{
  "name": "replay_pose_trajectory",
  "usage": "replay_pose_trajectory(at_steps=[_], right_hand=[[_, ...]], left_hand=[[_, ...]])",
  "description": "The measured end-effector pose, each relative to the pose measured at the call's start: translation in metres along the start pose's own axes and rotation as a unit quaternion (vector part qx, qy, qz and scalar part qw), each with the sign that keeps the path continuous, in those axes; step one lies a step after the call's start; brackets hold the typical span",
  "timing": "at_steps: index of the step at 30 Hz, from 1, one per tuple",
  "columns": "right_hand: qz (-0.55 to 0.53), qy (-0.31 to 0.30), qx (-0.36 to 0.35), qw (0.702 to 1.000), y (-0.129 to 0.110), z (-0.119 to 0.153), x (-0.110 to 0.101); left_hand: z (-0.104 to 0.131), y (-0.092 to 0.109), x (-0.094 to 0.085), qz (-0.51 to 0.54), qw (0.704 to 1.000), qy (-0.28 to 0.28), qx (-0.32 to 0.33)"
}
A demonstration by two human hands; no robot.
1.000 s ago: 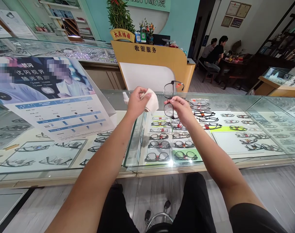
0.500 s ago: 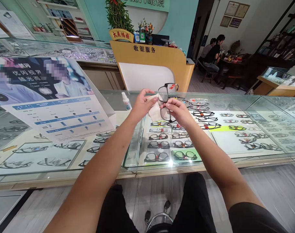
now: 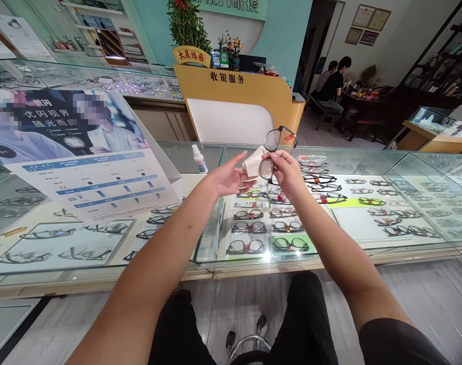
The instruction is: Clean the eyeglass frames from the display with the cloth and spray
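My right hand (image 3: 286, 170) pinches a pair of dark-framed eyeglasses (image 3: 272, 140) near the bridge, tilted so that one lens stands above the other. A red mark shows on the upper side of the glasses. My left hand (image 3: 233, 175) is palm up with its fingers apart. A cream-white cloth (image 3: 255, 161) lies between that hand's fingers and the glasses; I cannot tell which hand bears it. Below both hands is a glass display counter (image 3: 208, 243) with rows of eyeglasses (image 3: 248, 227) inside.
A small white spray bottle (image 3: 199, 159) stands on the counter left of my hands. Further left leans a large printed sign (image 3: 82, 162). Beyond the counter is a yellow cashier desk (image 3: 238, 86). Two people (image 3: 332, 86) sit at a table at the back right.
My left hand has opened from its pinch on the cloth and turned palm up. The glasses have moved slightly right and turned in my right hand.
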State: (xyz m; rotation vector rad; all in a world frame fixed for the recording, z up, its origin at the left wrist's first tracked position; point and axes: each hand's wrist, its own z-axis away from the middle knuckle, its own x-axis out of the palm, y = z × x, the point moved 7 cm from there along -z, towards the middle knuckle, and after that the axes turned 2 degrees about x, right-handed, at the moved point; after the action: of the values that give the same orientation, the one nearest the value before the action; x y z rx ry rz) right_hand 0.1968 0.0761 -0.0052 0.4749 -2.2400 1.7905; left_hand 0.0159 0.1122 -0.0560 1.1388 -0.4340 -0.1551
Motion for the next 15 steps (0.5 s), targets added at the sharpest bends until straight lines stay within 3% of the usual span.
replay_pose_trajectory(at_steps=[3, 8, 15], right_hand=[[0.01, 0.002, 0.001, 1.0, 0.0, 0.0, 0.0], [0.014, 0.001, 0.001, 1.0, 0.002, -0.001, -0.001], [0.01, -0.003, -0.003, 1.0, 0.002, -0.001, -0.002]], left_hand=[[0.0, 0.0, 0.008, -0.025, 0.999, -0.032, 0.016], [-0.004, 0.01, 0.002, -0.006, 0.988, 0.045, 0.146], [-0.003, 0.013, 0.011, 0.044, 0.976, 0.032, 0.212]])
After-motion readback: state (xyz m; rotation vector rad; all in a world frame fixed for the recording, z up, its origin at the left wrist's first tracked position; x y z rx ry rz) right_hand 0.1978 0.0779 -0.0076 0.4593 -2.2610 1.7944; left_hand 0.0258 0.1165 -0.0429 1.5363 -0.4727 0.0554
